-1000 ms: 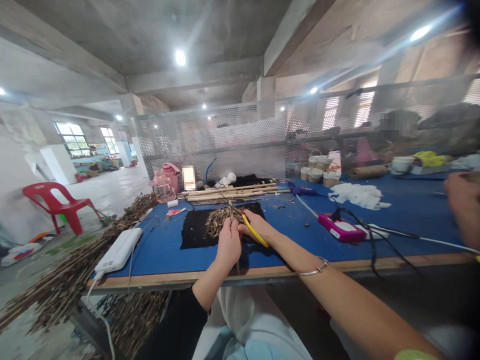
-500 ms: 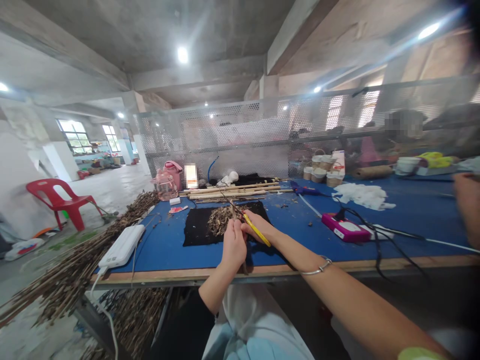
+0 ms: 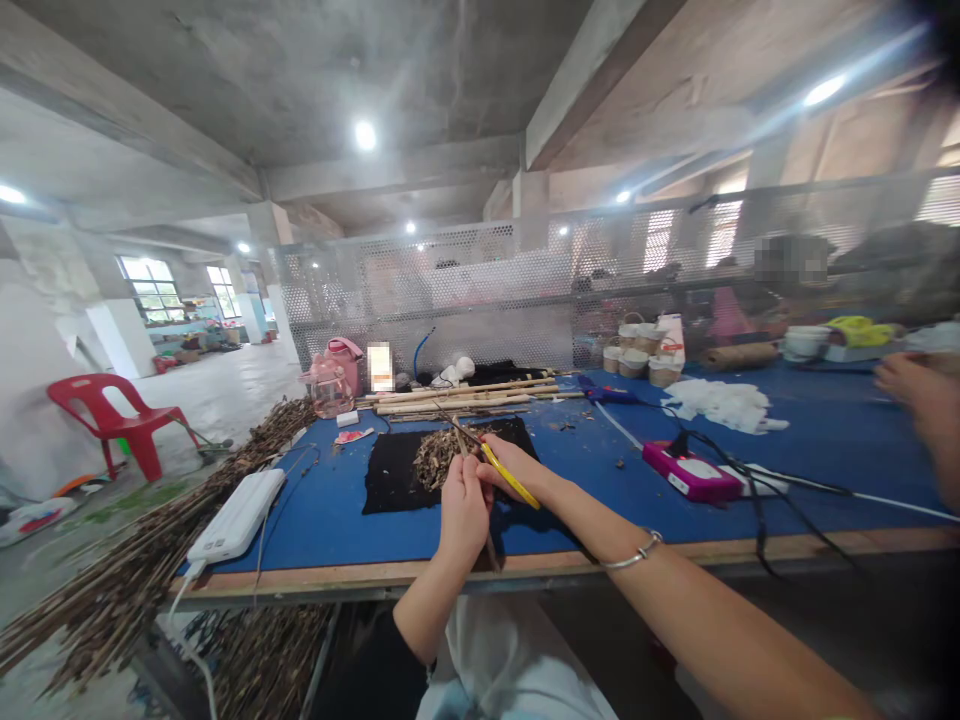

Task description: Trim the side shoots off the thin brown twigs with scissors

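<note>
My left hand (image 3: 463, 508) is closed around a thin dry twig (image 3: 492, 553), whose lower end sticks out toward the table's front edge. Yellow-handled scissors (image 3: 510, 476) are in my right hand (image 3: 525, 468), their dark blades pointing up and left. Both hands are together, and the blades lie close to the upper end of the twig; whether they touch it I cannot make out. Just beyond my fingers, a heap of small brown twig pieces (image 3: 433, 462) rests on a black cloth (image 3: 384, 482), partly hidden by my hands.
Long dry stalks (image 3: 150, 560) are piled along the left side, near a white power bank (image 3: 236, 515). Pale sticks (image 3: 457, 398) lie behind the cloth. To the right are a glue gun (image 3: 611, 393), a magenta box (image 3: 688, 473) with cables, and another person's hand (image 3: 911, 385).
The view has tipped up slightly, so the table sits lower in the picture. My hands keep their hold on the twig and scissors, with little movement between them.
</note>
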### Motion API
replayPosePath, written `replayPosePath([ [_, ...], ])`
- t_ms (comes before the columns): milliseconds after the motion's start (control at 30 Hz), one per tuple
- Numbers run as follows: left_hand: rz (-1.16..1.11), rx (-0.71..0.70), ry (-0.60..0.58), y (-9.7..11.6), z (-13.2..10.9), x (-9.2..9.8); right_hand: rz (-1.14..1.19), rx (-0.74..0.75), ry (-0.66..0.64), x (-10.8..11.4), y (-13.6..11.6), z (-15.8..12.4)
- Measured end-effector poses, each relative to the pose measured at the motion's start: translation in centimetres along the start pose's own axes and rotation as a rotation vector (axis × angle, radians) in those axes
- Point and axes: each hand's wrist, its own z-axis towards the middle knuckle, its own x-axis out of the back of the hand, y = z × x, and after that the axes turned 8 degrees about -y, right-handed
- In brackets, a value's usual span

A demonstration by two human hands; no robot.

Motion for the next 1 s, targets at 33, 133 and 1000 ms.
replayPosePath([
  [33,0.018,-0.003,0.024,0.1,0.0,0.0,0.000,-0.005,-0.021,0.1,-0.3,0.1],
  [133,0.075,-0.002,0.095,0.3,0.2,0.1,0.007,-0.004,-0.106,0.7,-1.3,0.6],
  [1000,0.240,-0.069,0.080,-0.4,1.1,1.5,-0.056,-0.166,-0.024,-0.3,-3.3,1.4],
])
